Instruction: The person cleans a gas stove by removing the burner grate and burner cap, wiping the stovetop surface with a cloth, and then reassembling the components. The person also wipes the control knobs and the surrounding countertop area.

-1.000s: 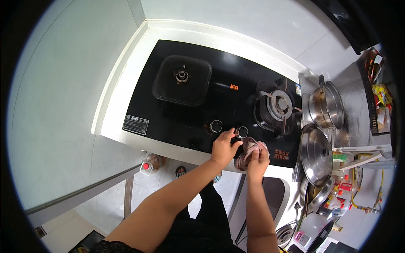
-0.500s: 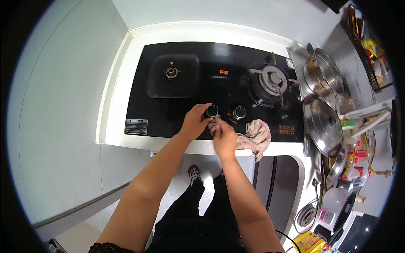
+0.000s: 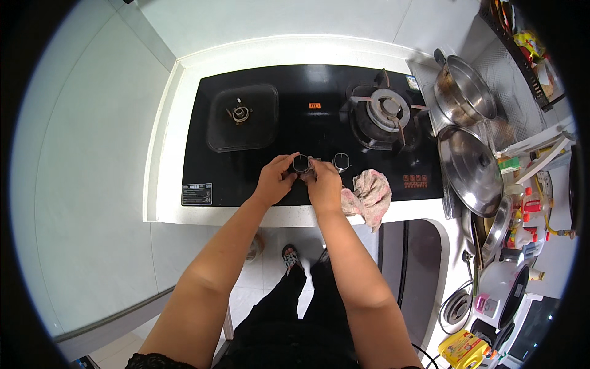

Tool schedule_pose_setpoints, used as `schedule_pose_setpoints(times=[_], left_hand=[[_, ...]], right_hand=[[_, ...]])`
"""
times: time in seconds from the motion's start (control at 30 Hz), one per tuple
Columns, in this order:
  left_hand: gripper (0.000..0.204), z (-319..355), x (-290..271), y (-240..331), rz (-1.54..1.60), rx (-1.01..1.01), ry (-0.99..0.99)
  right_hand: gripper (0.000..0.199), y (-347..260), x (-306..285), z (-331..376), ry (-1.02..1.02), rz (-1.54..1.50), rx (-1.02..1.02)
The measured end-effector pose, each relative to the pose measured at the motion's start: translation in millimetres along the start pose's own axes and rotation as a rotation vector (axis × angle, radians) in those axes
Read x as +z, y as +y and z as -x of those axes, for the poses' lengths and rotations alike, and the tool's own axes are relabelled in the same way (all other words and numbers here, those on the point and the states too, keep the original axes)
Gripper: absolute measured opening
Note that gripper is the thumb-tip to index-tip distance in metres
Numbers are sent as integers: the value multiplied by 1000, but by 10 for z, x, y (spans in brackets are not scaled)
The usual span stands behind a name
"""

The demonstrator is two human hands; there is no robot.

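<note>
Head view. A black glass cooktop (image 3: 289, 132) is set into a white counter (image 3: 163, 178). Two control knobs sit at the front centre of the glass. The left knob (image 3: 301, 163) lies between both hands. The left hand (image 3: 275, 180) curls around it from the left, thumb and fingers closing on its rim. The right hand (image 3: 324, 182) meets it from the right, fingertips pressed against the knob and against the left hand; whether it grips the knob itself cannot be told. The right knob (image 3: 341, 162) stands free, just beside the right hand.

A crumpled pink cloth (image 3: 372, 192) lies on the front edge of the cooktop, touching the outer side of the right hand. The left burner (image 3: 240, 113) sits bare in a square recess. The right burner (image 3: 387, 111) carries a metal pan support. To the right of the cooktop stand a steel pot (image 3: 464, 92) and, nearer, a steel lid (image 3: 470, 169). Both forearms cross the counter's front edge and hide part of it.
</note>
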State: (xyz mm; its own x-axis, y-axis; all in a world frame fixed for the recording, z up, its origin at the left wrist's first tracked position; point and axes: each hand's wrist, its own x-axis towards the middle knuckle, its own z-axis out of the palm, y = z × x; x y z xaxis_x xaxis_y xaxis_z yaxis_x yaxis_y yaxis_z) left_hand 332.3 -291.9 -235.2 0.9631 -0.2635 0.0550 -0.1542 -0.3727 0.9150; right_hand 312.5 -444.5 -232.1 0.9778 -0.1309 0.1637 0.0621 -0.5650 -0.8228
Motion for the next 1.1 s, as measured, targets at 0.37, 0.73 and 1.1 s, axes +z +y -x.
schedule_pose_setpoints(times=[0.37, 0.73, 1.1], left_hand=[[54, 10, -35, -3, -22, 44, 57], [51, -3, -49, -128, 194, 3, -103], [38, 11, -50, -187, 172, 91, -39]], right_hand=[[36, -116, 81, 99, 127, -38, 0], [36, -61, 224, 263, 379, -57, -114], [40, -284, 470, 545, 468, 338, -224]])
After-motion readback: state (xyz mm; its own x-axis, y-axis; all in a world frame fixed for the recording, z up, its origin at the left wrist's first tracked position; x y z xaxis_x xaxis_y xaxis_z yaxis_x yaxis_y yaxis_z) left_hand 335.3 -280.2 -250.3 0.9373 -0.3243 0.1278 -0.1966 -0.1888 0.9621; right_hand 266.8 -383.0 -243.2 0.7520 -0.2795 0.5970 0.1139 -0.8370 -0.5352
